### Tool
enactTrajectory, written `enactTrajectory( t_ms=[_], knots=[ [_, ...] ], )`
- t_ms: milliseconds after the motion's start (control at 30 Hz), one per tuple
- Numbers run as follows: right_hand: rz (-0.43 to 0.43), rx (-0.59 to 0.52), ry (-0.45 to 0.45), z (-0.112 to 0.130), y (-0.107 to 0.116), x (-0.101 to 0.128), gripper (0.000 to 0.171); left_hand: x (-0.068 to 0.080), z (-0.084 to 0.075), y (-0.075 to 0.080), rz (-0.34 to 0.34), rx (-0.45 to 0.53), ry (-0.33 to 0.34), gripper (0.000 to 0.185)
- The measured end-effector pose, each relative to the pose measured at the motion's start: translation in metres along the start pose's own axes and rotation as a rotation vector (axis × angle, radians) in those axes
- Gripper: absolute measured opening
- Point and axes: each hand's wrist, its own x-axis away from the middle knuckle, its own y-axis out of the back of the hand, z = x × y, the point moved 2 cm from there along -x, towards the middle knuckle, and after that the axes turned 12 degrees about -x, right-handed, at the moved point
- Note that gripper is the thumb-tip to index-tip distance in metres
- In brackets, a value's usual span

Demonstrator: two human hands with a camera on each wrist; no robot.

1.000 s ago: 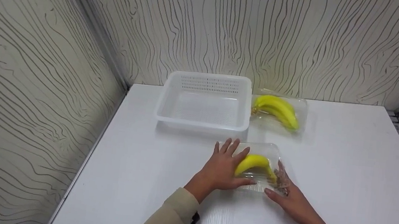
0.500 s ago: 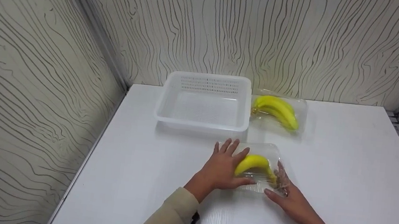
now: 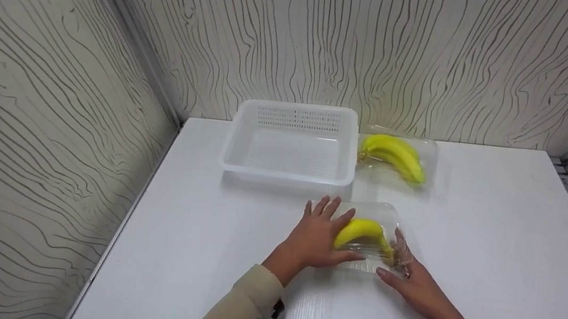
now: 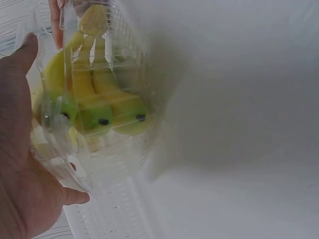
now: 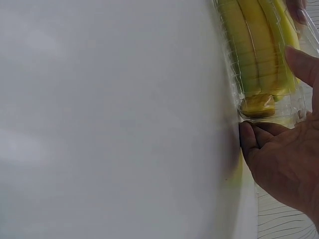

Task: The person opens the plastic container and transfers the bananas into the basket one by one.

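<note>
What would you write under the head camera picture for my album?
Two hands, left hand and right hand, hold a clear box of bananas near a white basket.

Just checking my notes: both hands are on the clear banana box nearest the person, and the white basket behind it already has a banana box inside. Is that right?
Not quite. The head view shows the white basket holds nothing; the second banana box sits beside it on the table. The left hand and right hand are indeed on the near banana box.
</note>
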Motion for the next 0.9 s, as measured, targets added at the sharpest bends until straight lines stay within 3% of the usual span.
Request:
enactTrajectory(
  t_ms=[367,900],
  knots=[
    [0.006,0.002,-0.028,0.0005,0.0004,-0.0010,0.103,0.0006,0.0001,-0.0017,-0.001,0.000,0.008,0.093],
    [0.012,0.004,0.011,0.0026,0.0011,0.0006,0.103,-0.0010,0.0003,0.0001,0.006,0.000,0.002,0.093]
  ],
)
